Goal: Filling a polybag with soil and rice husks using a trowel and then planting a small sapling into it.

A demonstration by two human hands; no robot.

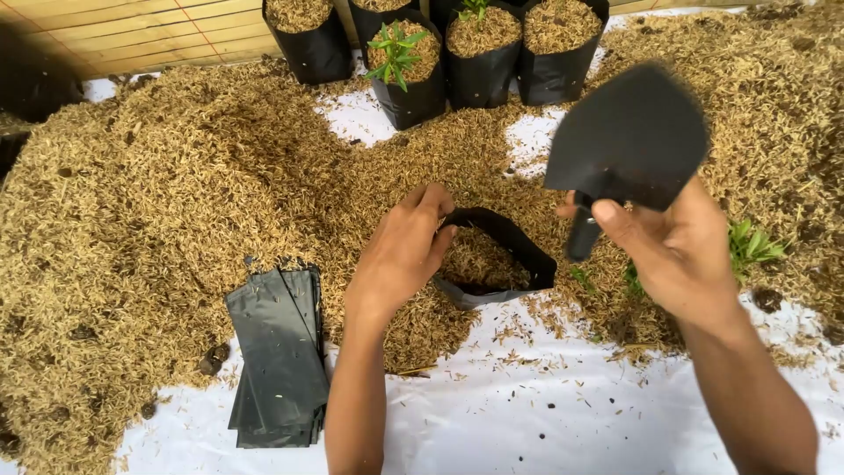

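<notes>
left hand (pixel 400 255) pinches the rim of my black grow bag (pixel 497 259), lying part-filled in the husk pile (pixel 176 202) | thin, floppy film, light; rim is the hold | right hand (pixel 668 251) clasps the stiff black scoop (pixel 629 136) by its handle

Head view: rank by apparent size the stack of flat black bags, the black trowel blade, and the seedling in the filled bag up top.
1. Stack of flat black bags: largest.
2. Black trowel blade in the right hand: a bit smaller, but raised toward the camera, so its look is inflated.
3. Seedling: smallest, also farthest.
</notes>
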